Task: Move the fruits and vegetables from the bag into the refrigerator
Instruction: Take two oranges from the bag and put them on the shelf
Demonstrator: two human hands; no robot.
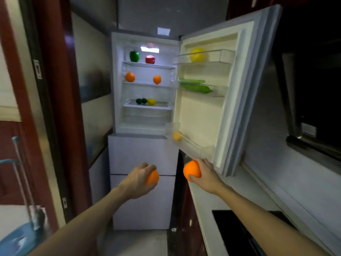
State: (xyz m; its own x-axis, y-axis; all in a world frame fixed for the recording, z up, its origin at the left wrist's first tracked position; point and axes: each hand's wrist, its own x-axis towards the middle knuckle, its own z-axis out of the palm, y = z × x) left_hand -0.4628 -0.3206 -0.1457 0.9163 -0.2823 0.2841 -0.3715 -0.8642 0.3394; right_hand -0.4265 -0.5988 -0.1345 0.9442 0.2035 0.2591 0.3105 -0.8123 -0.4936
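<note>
ahead, open refrigerator, white counter right

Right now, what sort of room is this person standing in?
Most likely a small home kitchen: an open refrigerator with a green pepper and other produce on its shelves, a white countertop with a black cooktop set into it, and dark red cabinets beneath.

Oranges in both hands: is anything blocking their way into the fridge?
Nothing visible does. The refrigerator door is swung wide open, and no object stands between the left-hand orange, the right-hand orange and the lit shelves, which have free room.
</note>
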